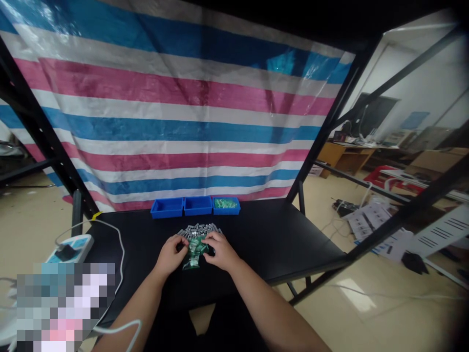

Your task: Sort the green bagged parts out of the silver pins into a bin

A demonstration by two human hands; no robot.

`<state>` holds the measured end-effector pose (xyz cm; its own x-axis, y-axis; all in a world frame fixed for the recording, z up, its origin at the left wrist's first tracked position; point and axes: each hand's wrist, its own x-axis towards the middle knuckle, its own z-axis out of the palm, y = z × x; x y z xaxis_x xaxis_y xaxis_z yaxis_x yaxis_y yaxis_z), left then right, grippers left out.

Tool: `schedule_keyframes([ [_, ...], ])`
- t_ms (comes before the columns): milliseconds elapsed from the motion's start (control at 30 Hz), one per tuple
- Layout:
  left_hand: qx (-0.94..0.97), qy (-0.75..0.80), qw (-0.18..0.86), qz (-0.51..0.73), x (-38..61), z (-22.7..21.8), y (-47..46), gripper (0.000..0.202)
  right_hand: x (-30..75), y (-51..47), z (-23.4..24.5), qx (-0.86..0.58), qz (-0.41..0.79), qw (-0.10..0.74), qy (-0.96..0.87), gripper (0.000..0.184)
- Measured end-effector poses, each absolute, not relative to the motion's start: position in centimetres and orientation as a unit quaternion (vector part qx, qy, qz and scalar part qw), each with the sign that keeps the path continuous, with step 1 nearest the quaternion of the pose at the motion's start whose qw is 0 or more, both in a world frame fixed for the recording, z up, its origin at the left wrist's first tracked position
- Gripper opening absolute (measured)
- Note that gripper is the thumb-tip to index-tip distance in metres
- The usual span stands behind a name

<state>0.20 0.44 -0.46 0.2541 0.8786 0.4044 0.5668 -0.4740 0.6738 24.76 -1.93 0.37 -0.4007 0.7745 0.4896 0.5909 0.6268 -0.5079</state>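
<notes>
Between my hands is a small clear plastic packet with green printing or contents, lying at the near side of a pile of small silver-grey cylinders. My left hand has its thumb and fingers curled in on the packet's left edge. On the opposite edge, my right hand pinches the packet with bent fingers. What exactly is in the packet is too small to make out. Behind the pile, a blue bin at the right of a row holds similar green-and-clear packets.
Two more blue bins, the left one and the middle one, stand in that row on the black tabletop. A power strip with a white cable lies at the left. Black frame posts and a striped sheet enclose the back.
</notes>
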Motion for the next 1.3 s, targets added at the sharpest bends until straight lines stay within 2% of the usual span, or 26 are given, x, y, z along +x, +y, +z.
schedule_keyframes([
  [167,0.765,0.473,0.208,0.383,0.2,-0.5,0.4,0.009,24.6,-2.0,0.5,-0.423,0.106,0.350,-0.829,0.025],
  [333,0.765,0.474,0.212,0.381,0.2,-0.5,0.4,0.009,24.6,-2.0,0.3,-0.438,0.099,0.351,-0.822,0.020],
  [600,0.761,0.476,0.226,0.379,0.3,-0.6,0.4,0.009,24.9,-1.8,-0.1,-0.431,0.099,0.351,-0.825,0.025],
  [767,0.758,0.479,0.235,0.375,0.3,-0.4,0.3,0.009,24.9,-1.9,0.3,-0.410,0.124,0.366,-0.826,0.043],
  [867,0.757,0.477,0.238,0.378,0.3,-0.3,0.3,0.009,25.1,-1.8,0.2,-0.411,0.181,0.418,-0.790,0.039],
  [1033,0.758,0.473,0.238,0.382,0.3,-0.3,0.3,0.009,26.1,-0.5,-0.9,-0.406,0.314,0.575,-0.637,0.026],
  [1300,0.759,0.472,0.239,0.380,0.5,0.0,0.3,0.009,27.6,1.1,-1.9,-0.427,0.456,0.656,-0.423,0.038],
])
